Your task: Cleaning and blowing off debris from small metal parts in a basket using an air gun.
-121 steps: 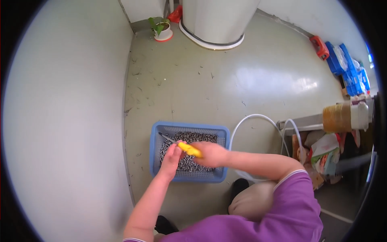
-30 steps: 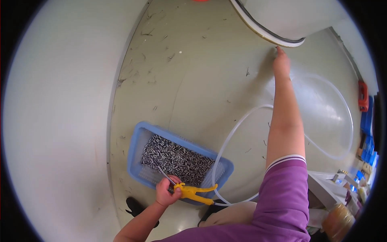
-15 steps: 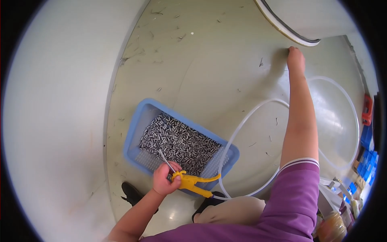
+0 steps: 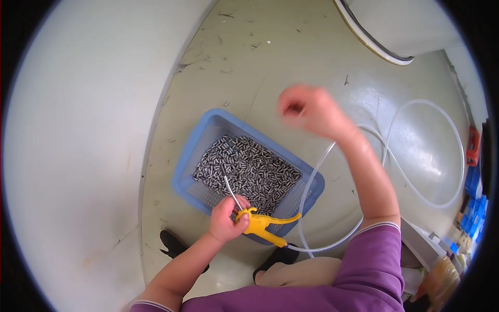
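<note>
My left hand (image 4: pixel 227 218) is closed around the nozzle end of a yellow air blow gun (image 4: pixel 260 224). Its thin metal nozzle (image 4: pixel 231 190) reaches over a blue plastic basket (image 4: pixel 270 142), while its handle and lever point right. Many small metal cylinders (image 4: pixel 254 171) lie loose in the basket. My right hand (image 4: pixel 312 110), blurred by motion, is above the floor beyond the basket's far right side. Its fingers are curled in; what they hold, if anything, I cannot make out. A clear hose (image 4: pixel 332 248) runs from the gun's handle.
The hose loops across the floor to the right. Thin metal shavings (image 4: pixel 189 66) and a stray cylinder (image 4: pixel 226 104) lie on the green floor. A pale wall or panel (image 4: pixel 99 156) stands left, and a rounded white body (image 4: pixel 400 31) far right. Blue bins (image 4: pixel 473 208) are at the right edge.
My right hand has swung from the floor at the far right back toward the basket, its fingers curled. The left hand still grips the blow gun; the view has shifted slightly.
</note>
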Demonstrator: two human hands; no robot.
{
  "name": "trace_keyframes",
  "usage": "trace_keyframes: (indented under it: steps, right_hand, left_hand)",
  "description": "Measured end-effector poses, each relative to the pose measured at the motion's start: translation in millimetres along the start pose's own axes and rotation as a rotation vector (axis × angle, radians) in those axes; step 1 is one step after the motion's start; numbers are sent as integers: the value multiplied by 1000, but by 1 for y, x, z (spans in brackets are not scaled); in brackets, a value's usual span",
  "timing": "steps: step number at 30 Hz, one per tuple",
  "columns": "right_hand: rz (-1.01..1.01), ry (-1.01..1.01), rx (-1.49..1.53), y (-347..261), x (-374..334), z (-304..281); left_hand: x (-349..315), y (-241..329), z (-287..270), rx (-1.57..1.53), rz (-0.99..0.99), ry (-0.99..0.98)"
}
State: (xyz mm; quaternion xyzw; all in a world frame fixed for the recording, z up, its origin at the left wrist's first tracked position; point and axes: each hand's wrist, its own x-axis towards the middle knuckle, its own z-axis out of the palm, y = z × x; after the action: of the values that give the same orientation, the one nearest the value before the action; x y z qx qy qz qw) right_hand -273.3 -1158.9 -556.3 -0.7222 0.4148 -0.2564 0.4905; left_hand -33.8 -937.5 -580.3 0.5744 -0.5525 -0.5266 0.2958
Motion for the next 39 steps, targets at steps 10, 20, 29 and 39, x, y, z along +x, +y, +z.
trace_keyframes:
  steps: [10, 20, 29, 39]
  right_hand:
    - [-107, 134, -150, 15, 67, 90]
    - [-102, -298, -586, 74, 123, 103]
    - [69, 443, -592, 120, 179, 25]
    - [156, 557, -120, 43, 160, 25]
  left_hand:
    - [0, -2, 3, -16, 44, -26]
    - [2, -3, -6, -71, 66, -39]
    - [0, -5, -7, -36, 78, -72]
    - [1, -6, -3, -48, 139, -32]
